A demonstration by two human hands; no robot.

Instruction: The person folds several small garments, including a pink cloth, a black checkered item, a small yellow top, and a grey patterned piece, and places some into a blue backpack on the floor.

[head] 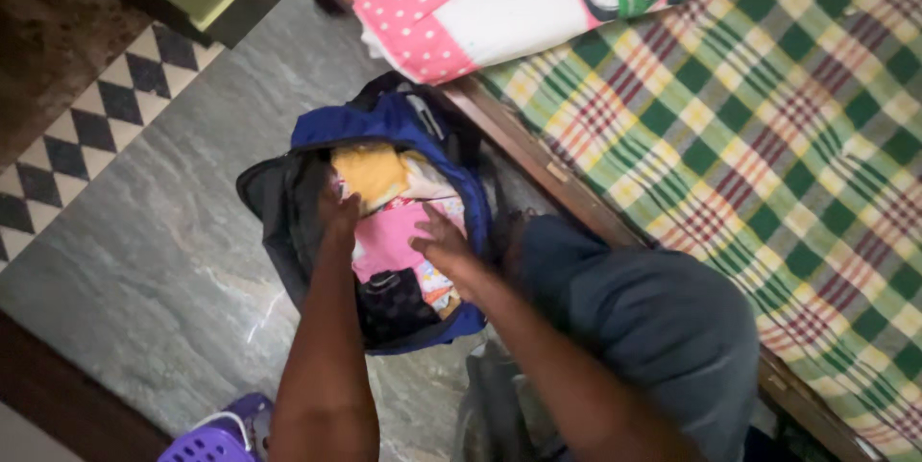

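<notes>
Both hands reach into an open blue bag on the grey floor, just left of centre frame.

The blue bag (399, 126) lies with its long axis running from the upper part of the frame down toward lower centre, tilted slightly rightward, its opening facing up at the camera. The left hand (338, 212) rests on the bag's dark left wall, fingers loosely curled; whether it pinches the fabric cannot be told. The right hand (444, 246) lies spread and flat on a pink cloth (389, 236) inside, holding nothing. A yellow cloth (370, 172) sits above the pink one, a black item (392, 303) below it. A bed with a checked cover (768, 116) fills the right, a pink-and-white pillow (461, 1) at top centre, a purple basket (216, 438) at bottom left.
</notes>
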